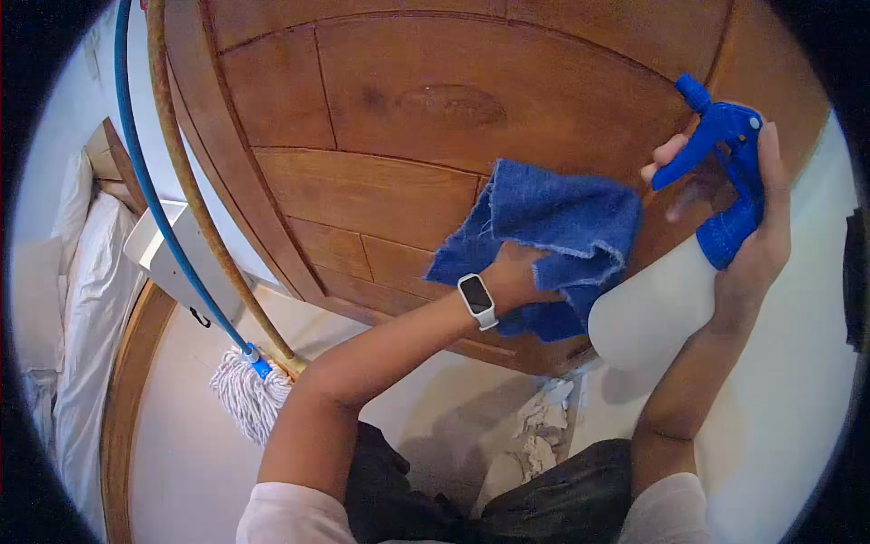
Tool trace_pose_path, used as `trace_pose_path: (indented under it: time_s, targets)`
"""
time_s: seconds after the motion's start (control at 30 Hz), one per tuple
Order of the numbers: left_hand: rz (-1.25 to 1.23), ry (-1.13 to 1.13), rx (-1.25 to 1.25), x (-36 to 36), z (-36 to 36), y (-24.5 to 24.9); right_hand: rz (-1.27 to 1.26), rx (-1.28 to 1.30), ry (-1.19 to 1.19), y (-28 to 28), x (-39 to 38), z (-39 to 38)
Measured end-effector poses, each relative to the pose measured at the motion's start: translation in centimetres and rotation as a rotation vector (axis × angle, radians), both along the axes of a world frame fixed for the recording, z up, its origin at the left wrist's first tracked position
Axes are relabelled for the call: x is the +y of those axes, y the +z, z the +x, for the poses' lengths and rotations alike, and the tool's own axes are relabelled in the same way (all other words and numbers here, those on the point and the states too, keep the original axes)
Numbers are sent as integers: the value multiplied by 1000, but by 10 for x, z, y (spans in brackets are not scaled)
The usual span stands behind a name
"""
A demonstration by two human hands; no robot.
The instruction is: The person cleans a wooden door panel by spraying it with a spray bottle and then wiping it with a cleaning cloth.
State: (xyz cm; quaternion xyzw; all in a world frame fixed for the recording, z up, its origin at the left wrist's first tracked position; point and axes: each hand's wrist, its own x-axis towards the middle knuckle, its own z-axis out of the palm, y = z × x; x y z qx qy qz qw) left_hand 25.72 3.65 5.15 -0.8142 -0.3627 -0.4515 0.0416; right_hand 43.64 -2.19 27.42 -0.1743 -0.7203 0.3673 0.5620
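My left hand [521, 276] presses a frayed blue cloth [553, 227] flat against a brown wooden door [408, 109]; most of the hand is hidden under the cloth, and a white smartwatch [478, 299] sits on its wrist. My right hand [752, 236] grips the neck of a white spray bottle [648, 317] with a blue trigger head [720, 145], fingers on the trigger. The nozzle points at the door, just right of the cloth.
A blue-handled mop [249, 385] and a wooden stick [195, 181] lean against the door's left edge. A bed with white sheets [77, 299] lies far left. Chipped plaster [539, 426] shows at the door's foot. White wall [797, 381] stands at the right.
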Motion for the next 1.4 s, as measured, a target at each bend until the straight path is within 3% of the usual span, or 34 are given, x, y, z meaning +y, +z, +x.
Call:
trace_pose_path:
  time_s: [0.23,0.3,0.37,0.47,0.57,0.63,0.7,0.97,1.1,1.4]
  targets:
    - [154,58,166,-10,-58,-24,36,-23,-64,-2,0,-8]
    - [-288,176,365,-32,-64,16,51,40,-69,-2,0,-11]
    - [-167,256,409,-32,-70,17,62,41,-64,-1,0,-10]
    - [427,470,400,-23,-76,30,70,32,-77,2,3,-8]
    - [313,496,361,-22,-89,29,72,24,-56,3,10,-5]
    - [98,498,343,-28,-98,31,68,20,-38,2,12,-6]
    - [100,545,309,-30,-105,43,60,14,-36,1,12,-6]
    - [595,710,-46,-7,-163,80,41,-8,-54,-5,13,-14]
    - [754,858,-58,-4,-185,98,42,-81,-43,-3,14,-9]
    - [562,795,-547,13,-297,55,99,-24,-67,2,10,-3]
